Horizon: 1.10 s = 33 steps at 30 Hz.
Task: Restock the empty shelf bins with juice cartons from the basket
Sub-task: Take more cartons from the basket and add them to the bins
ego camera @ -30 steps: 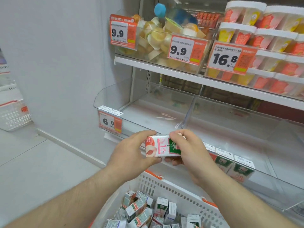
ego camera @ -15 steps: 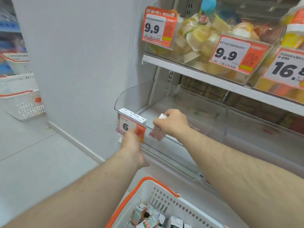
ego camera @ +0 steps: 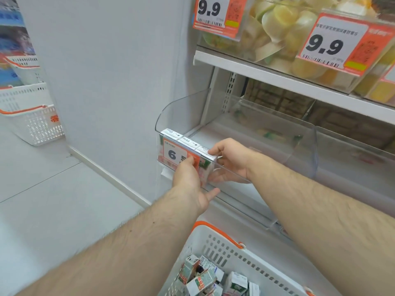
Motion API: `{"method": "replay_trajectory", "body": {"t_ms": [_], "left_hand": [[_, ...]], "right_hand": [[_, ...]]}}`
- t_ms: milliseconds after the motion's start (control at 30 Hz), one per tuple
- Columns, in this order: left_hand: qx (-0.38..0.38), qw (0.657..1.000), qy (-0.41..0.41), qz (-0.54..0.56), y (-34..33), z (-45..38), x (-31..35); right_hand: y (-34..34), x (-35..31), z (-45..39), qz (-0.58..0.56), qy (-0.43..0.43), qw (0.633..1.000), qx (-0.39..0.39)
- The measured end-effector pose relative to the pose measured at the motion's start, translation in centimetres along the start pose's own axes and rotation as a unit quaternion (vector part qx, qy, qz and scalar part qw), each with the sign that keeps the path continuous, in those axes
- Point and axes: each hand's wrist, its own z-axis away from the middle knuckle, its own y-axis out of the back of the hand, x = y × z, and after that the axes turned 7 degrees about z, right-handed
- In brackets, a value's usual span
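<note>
At the front left corner of the clear shelf bin [ego camera: 245,129], three juice cartons [ego camera: 188,144] stand upright in a row behind the transparent front wall, their white tops level with its rim. The right hand [ego camera: 229,161] reaches over the rim from three o'clock and grips the rightmost carton, thumb on its top edge and fingers curled down its far side; through the plastic the carton's face shows white with pink and a green patch, though glare blurs the print. The left hand [ego camera: 191,184] comes up from six o'clock outside the bin with straight, relaxed fingers, the fingertips pressing the orange-and-white price tag [ego camera: 177,153] marked with a 6 on the front wall; it holds nothing.

At five o'clock below the hands sits a white basket [ego camera: 239,261] with an orange rim, holding a loose heap of small cartons [ego camera: 205,278], white with green and red printing, lying at all angles. At one o'clock, the upper shelf carries bins of yellow jelly cups [ego camera: 284,20] behind 9.9 tags.
</note>
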Motion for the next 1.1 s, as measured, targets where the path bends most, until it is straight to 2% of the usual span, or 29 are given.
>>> {"method": "replay_trajectory", "body": {"t_ms": [200, 333, 400, 500, 567, 633, 700, 733, 767, 800, 833, 900, 967, 1033, 1100], "left_hand": [[0.005, 1.000, 0.002, 0.014, -0.2, 0.3, 0.1], [0.007, 0.999, 0.006, 0.036, 0.0, 1.2, 0.1], [0.016, 0.998, 0.015, 0.058, 0.3, 1.7, 0.2], [0.058, 0.996, 0.021, 0.058, 0.6, 2.3, -0.2], [0.062, 0.997, 0.034, 0.023, 0.9, 2.3, -1.1], [0.049, 0.998, 0.041, -0.029, 1.4, 2.2, -2.3], [0.024, 0.992, 0.035, -0.117, 1.9, 1.9, -3.4], [0.009, 0.984, 0.034, -0.174, 2.3, 1.8, -4.0], [-0.009, 0.971, 0.035, -0.234, 2.7, 1.8, -4.7], [-0.034, 0.952, 0.035, -0.301, 3.1, 1.7, -5.4], [-0.060, 0.926, 0.032, -0.371, 3.7, 1.6, -6.1], [-0.111, 0.838, 0.012, -0.534, 5.1, 1.2, -7.3], [-0.156, 0.711, -0.011, -0.686, 6.8, 1.0, -8.5], [-0.194, 0.558, -0.038, -0.806, 8.9, 0.3, -9.5], [-0.219, 0.405, -0.026, -0.887, 11.0, -0.3, -10.6]], "right_hand": [[0.7, 0.3, 0.8, -0.039, 0.012, 0.997, -0.070], [0.7, 0.4, 1.5, 0.029, -0.008, 0.997, -0.078], [0.6, 0.4, 2.4, 0.090, -0.012, 0.995, -0.049], [0.5, 0.8, 4.3, 0.245, 0.034, 0.966, 0.075], [0.6, 1.6, 5.6, 0.388, 0.082, 0.897, 0.196], [0.7, 3.1, 7.3, 0.498, 0.178, 0.796, 0.294], [0.7, 4.9, 9.3, 0.537, 0.331, 0.689, 0.357], [0.7, 6.2, 10.1, 0.527, 0.400, 0.647, 0.379], [0.5, 7.6, 11.1, 0.513, 0.446, 0.623, 0.387], [0.3, 9.3, 11.9, 0.502, 0.470, 0.619, 0.381], [0.1, 11.1, 12.6, 0.496, 0.472, 0.630, 0.367], [-0.3, 15.0, 13.8, 0.483, 0.442, 0.676, 0.338], [-0.3, 19.2, 14.6, 0.470, 0.368, 0.740, 0.311], [-0.3, 23.0, 15.0, 0.448, 0.270, 0.802, 0.288], [-0.5, 26.2, 15.3, 0.448, 0.179, 0.840, 0.248]]}}
